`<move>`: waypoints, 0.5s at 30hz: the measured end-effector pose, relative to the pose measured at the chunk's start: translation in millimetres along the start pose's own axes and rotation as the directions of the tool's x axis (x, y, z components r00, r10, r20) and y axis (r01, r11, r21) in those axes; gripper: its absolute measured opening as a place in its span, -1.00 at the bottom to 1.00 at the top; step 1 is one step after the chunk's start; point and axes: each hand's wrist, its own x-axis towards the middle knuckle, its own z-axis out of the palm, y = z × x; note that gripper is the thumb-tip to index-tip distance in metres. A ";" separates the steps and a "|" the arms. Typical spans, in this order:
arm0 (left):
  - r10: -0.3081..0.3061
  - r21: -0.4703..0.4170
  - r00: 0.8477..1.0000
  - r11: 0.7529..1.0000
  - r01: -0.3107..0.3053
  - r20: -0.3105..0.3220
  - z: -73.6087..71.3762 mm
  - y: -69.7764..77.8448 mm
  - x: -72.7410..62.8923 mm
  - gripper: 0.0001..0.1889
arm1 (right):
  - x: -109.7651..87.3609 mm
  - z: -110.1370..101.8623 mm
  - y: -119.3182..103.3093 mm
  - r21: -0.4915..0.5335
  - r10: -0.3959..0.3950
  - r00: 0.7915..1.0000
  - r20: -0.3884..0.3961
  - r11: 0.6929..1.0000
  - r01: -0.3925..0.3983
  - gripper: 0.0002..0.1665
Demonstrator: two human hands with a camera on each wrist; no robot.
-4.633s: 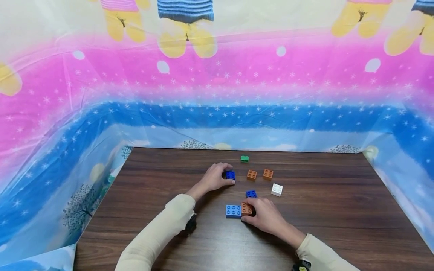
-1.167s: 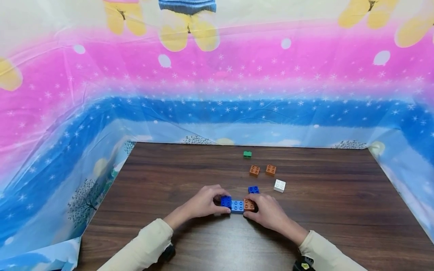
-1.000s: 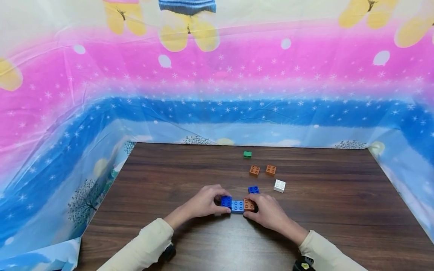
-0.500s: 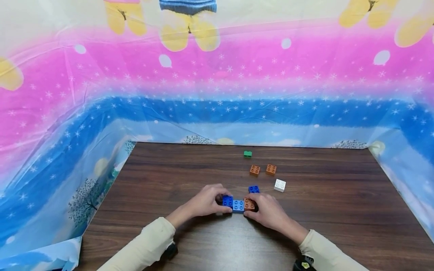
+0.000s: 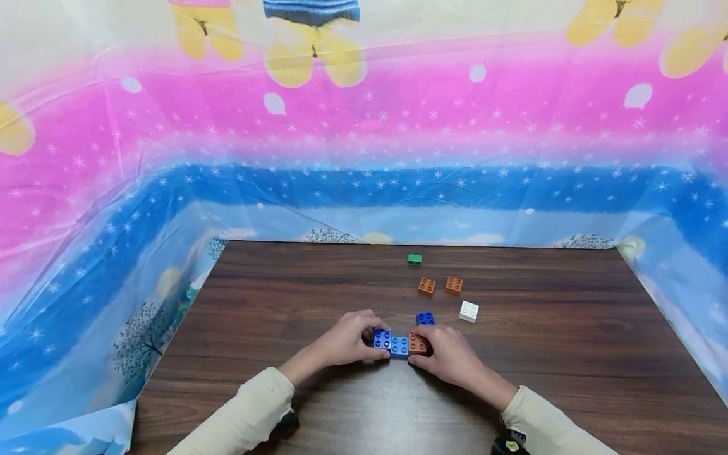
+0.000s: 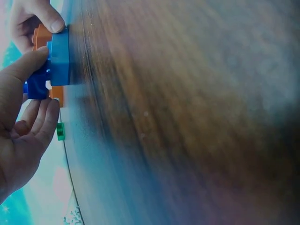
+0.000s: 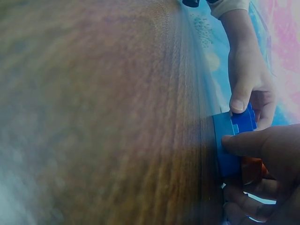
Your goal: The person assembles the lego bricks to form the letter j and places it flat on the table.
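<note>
My left hand (image 5: 348,339) pinches a dark blue toy brick (image 5: 382,340) between thumb and fingers. That brick sits over the left end of a longer light blue brick (image 5: 400,345) and overhangs it, as the left wrist view shows. An orange brick (image 5: 418,343) rests on the light blue brick's right end, gripped by my right hand (image 5: 449,355). The right wrist view has my right thumb against the side of the light blue brick (image 7: 226,154), low on the table. Just beyond my right fingers lies a second dark blue brick (image 5: 424,318), partly hidden.
Farther back on the wooden table (image 5: 284,284) lie two orange bricks (image 5: 427,286), a white brick (image 5: 469,311) and a small green brick (image 5: 414,259). A patterned cloth (image 5: 364,189) hangs around the table's far and side edges.
Since the earliest frame, my left hand has brought the dark blue brick nearer and onto the light blue brick's left end, shifting it slightly right lately. My right hand keeps its hold.
</note>
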 end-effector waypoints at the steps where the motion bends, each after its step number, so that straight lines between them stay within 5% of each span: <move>1: -0.001 0.004 1.000 1.000 0.001 0.000 0.1 0.0 0.1 -0.62 | 0.0 0.1 0.0 0.001 0.000 1.000 0.000 1.000 0.000 -0.48; 15: 0.019 -0.002 1.000 1.000 -0.019 -0.007 2.2 -4.0 2.1 -0.63 | -0.9 0.5 0.5 -0.013 -0.018 1.000 -0.019 1.000 0.018 -0.50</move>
